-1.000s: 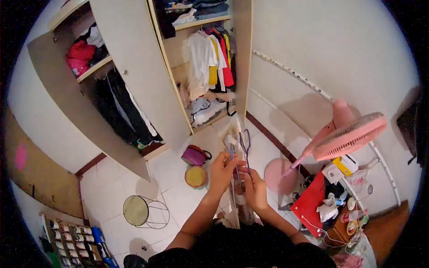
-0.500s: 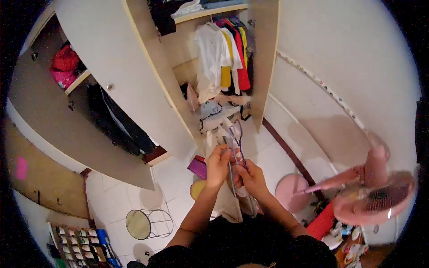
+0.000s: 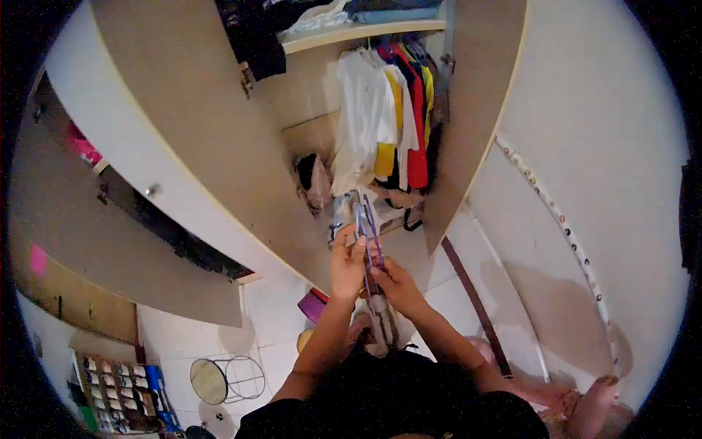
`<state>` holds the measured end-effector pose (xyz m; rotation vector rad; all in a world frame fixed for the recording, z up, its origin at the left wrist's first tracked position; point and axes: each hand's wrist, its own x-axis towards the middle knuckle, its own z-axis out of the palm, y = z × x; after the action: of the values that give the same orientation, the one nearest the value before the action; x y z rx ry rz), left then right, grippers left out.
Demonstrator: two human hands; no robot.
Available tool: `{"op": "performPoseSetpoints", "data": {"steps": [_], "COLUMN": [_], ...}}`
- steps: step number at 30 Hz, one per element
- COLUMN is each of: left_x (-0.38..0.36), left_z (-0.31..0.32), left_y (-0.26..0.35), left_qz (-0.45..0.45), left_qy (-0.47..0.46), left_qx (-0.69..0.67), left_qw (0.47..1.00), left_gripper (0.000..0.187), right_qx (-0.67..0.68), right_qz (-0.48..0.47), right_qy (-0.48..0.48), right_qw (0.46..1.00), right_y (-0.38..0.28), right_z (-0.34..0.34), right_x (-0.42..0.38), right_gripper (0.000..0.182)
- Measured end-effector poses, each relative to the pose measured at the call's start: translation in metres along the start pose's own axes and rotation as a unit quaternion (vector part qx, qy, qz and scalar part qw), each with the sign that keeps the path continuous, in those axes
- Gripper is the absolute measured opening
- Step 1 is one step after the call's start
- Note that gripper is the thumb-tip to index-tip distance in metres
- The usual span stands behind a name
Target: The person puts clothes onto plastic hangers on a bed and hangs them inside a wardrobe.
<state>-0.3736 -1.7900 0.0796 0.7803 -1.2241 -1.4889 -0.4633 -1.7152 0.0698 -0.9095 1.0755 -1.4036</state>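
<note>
Both my hands are together in front of my body, before the open wardrobe. My left hand (image 3: 348, 265) is closed round thin light-blue hangers. Just to its right, my right hand (image 3: 393, 284) is closed on a purple hanger (image 3: 371, 228). Pale, crumpled cloth (image 3: 380, 325) hangs below my hands, close to my black top. Beyond the hangers, a row of clothes with a white shirt (image 3: 360, 110) in front hangs from the wardrobe rail. How the fingers grip the hangers is partly blurred.
Wardrobe doors stand open on the left (image 3: 183, 124) and right (image 3: 479, 139). Folded clothes lie on the upper shelf (image 3: 365, 34). A round stool (image 3: 209, 381) and a purple box (image 3: 311, 307) are on the floor. A pink fan (image 3: 592, 406) stands at lower right.
The view has moved closer to the wardrobe, and the hangers now reach toward its bottom opening. The fan has shifted down toward the lower right edge of view.
</note>
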Motion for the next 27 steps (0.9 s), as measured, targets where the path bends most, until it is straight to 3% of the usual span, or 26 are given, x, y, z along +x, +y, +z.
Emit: {"op": "performPoseSetpoints", "data": {"steps": [3,5,6,9,10,14,17,19,20,23,24,26,27], "left_x": [0.052,0.090,0.113,0.186,0.215,0.308,0.377,0.401,0.414,0.468,0.500,0.528,0.529], "left_z": [-0.004,-0.004,-0.005,-0.004,-0.003,-0.012,-0.014,-0.013,-0.012,-0.012,-0.016,-0.014,-0.004], "left_y": [-0.022,-0.021,-0.041,-0.063,-0.069,-0.063,-0.070,-0.053,-0.048,-0.064,-0.098,-0.096,-0.057], "left_qz": [-0.030,-0.022,-0.031,-0.033,-0.024,-0.037,0.109,0.081,0.070,0.013,-0.028,-0.070,0.045], "left_qy": [0.003,-0.009,-0.006,0.007,0.010,-0.031,-0.023,-0.023,-0.023,-0.071,-0.099,-0.125,-0.120], "left_qx": [-0.058,0.135,0.006,0.028,-0.027,0.034,0.101,0.113,0.118,0.071,-0.103,-0.272,-0.090], "left_qw": [0.998,0.991,0.999,0.999,0.999,0.998,0.989,0.990,0.990,0.995,0.989,0.952,0.988], "left_gripper": [0.032,0.025,0.021,0.021,0.023,0.032,0.042,0.048,0.050,0.044,0.040,0.036,0.033], "right_qx": [-0.034,-0.065,-0.091,-0.095,-0.079,-0.112,-0.048,-0.005,-0.026,-0.073,-0.072,-0.046,-0.046], "right_qz": [-0.038,-0.011,0.020,0.050,0.049,0.032,-0.003,-0.009,-0.044,-0.041,-0.042,-0.164,-0.163], "right_qy": [-0.032,-0.010,0.008,0.063,0.069,0.038,-0.032,0.040,-0.004,0.030,0.029,-0.012,-0.010], "right_qw": [0.998,0.998,0.996,0.992,0.993,0.992,0.998,0.999,0.999,0.996,0.996,0.985,0.986], "right_y": [0.014,0.004,-0.002,-0.007,-0.020,-0.022,-0.026,-0.046,-0.048,-0.089,-0.087,-0.073,-0.089], "right_z": [-0.020,-0.031,-0.035,-0.051,-0.051,-0.073,-0.091,-0.090,-0.101,-0.097,-0.106,-0.133,-0.138], "right_x": [0.055,0.089,0.107,0.173,0.197,0.305,0.385,0.428,0.455,0.512,0.541,0.601,0.620], "right_gripper": [0.019,0.018,0.017,0.015,0.014,0.013,0.014,0.015,0.017,0.015,0.015,0.012,0.012]}}
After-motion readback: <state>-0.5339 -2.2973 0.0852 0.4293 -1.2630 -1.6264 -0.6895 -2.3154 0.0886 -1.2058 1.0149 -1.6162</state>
